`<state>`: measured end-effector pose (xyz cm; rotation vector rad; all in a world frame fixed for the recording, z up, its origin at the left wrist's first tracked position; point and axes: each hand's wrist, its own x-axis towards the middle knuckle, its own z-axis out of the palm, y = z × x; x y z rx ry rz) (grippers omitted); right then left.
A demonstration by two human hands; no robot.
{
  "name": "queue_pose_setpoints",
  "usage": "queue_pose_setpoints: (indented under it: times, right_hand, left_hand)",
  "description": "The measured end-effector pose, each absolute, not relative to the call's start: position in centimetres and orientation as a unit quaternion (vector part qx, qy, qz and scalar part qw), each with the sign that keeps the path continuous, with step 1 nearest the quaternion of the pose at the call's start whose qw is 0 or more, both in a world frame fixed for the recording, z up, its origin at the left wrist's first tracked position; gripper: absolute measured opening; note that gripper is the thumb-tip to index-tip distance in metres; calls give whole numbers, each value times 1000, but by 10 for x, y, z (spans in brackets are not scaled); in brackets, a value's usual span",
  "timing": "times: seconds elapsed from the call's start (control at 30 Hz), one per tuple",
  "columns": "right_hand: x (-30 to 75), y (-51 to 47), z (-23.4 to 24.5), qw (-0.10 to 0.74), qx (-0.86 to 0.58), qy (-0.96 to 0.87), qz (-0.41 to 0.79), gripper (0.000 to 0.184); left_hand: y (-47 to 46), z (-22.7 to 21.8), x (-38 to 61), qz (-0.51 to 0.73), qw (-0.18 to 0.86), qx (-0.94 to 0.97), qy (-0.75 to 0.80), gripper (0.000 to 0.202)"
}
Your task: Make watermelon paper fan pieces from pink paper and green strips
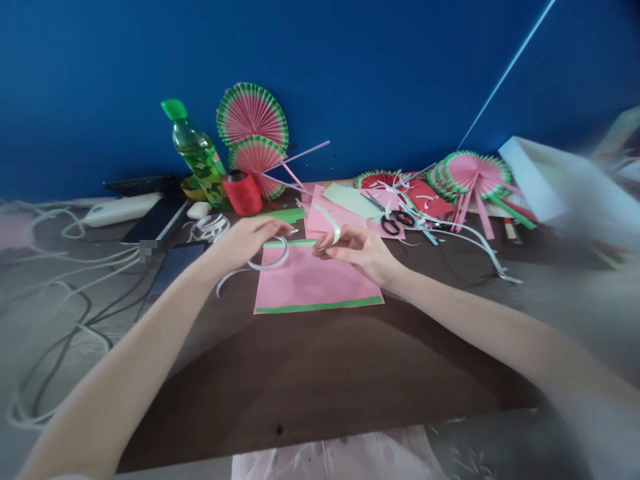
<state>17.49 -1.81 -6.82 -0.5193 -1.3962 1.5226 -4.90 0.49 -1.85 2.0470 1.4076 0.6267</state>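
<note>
A pink paper sheet with green strips along its near and far edges lies flat on the dark table. Above its far left part, my left hand has bent fingers at the end of a curled white strip, which loops down over the sheet's left edge. My right hand is over the sheet's far right part, thumb and fingers pinched on a pale narrow strip that arcs up and to the left. Beyond the hands lie more pink sheets, a pale green sheet and black-handled scissors.
Back left stand a green-capped bottle, a red thread spool and pleated watermelon-like fans. A white tape roll and a phone lie left, near cables. More fans and a white box are at right.
</note>
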Motion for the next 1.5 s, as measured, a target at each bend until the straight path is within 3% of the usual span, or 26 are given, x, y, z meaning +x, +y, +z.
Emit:
queue_pose_setpoints:
  times: [0.1,0.37,0.53,0.73,1.07,1.5]
  right_hand:
    - [172,-23,-68,450,-212,-573,651,13]
    - [174,-18,-74,412,-198,-536,710,10]
    - [186,-8,-71,344,-209,-532,745,9]
    - [202,7,-62,203,-205,-555,780,17]
    - [223,14,-45,80,-303,-697,645,24]
    - [198,-11,-39,-8,-326,-821,468,31]
  left_hand:
    - [-5,-20,-33,201,405,754,476,35]
    - [-5,-20,-38,190,475,717,473,19]
    - [1,-18,-50,163,460,731,477,16]
    - [3,-7,-59,119,424,733,518,16]
    - [9,-12,-70,-24,428,763,484,26]
    - [5,-6,-65,69,450,713,534,14]
